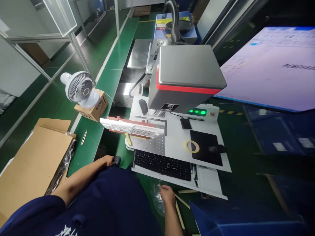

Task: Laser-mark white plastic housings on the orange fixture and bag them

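Observation:
At the lower middle, my right hand (pixel 168 195) is closed with its fingertips on a crumpled clear plastic bag (pixel 157 198), which hangs below the keyboard tray. My left hand (pixel 107 160) is held low beside the green bench, fingers curled and nothing visible in them. A grey shoe (pixel 117 161) shows just past it. Ahead, a white panel-like part with slots and reddish-brown edges (pixel 133 127) stands over a perforated metal plate (pixel 150 144), under a grey machine head with a red stripe (pixel 189 78).
A black keyboard (pixel 162 164) sits on the pull-out tray. On the white table are a tape roll (pixel 192 146) and a black mouse pad (pixel 205 139). A monitor (pixel 275 68) stands at right. Left, a fan (pixel 80 88) tops a carton (pixel 94 109), with cardboard sheets (pixel 34 164) nearby.

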{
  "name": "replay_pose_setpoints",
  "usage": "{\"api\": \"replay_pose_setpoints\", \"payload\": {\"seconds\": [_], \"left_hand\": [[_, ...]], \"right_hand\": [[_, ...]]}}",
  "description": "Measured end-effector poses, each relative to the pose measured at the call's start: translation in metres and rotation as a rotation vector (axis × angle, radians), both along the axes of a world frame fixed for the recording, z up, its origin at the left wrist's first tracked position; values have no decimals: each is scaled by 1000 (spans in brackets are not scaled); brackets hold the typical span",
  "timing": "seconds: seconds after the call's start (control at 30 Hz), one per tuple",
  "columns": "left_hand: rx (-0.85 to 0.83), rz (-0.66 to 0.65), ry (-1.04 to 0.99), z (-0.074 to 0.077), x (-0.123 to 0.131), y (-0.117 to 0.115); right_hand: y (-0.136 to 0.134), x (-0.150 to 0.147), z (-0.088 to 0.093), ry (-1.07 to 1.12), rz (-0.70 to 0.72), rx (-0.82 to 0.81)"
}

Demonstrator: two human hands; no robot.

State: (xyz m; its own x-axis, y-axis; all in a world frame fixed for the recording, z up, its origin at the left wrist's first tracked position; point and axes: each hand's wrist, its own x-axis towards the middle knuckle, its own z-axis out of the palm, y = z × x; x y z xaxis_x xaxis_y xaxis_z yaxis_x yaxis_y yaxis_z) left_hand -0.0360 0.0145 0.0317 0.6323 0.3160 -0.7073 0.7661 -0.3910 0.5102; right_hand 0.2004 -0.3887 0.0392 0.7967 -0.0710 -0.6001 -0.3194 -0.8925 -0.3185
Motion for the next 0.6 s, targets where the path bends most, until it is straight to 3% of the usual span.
{"api": "replay_pose_setpoints", "payload": {"seconds": [0.17, 0.27, 0.33, 0.47, 0.6], "left_hand": [[-160, -267, -93, 12, 29, 14], [-302, -443, -156, 25, 50, -1], [-400, -557, -235, 36, 66, -21], [-614, -673, -543, 59, 93, -77], [-715, -830, -643, 74, 106, -133]], "right_hand": [[17, -40, 42, -121, -114, 199], [25, -51, 87, -239, -225, 290], [28, -60, 132, -356, -354, 412], [33, -93, 243, -524, -659, 689], [37, -145, 338, -565, -787, 895]]}}
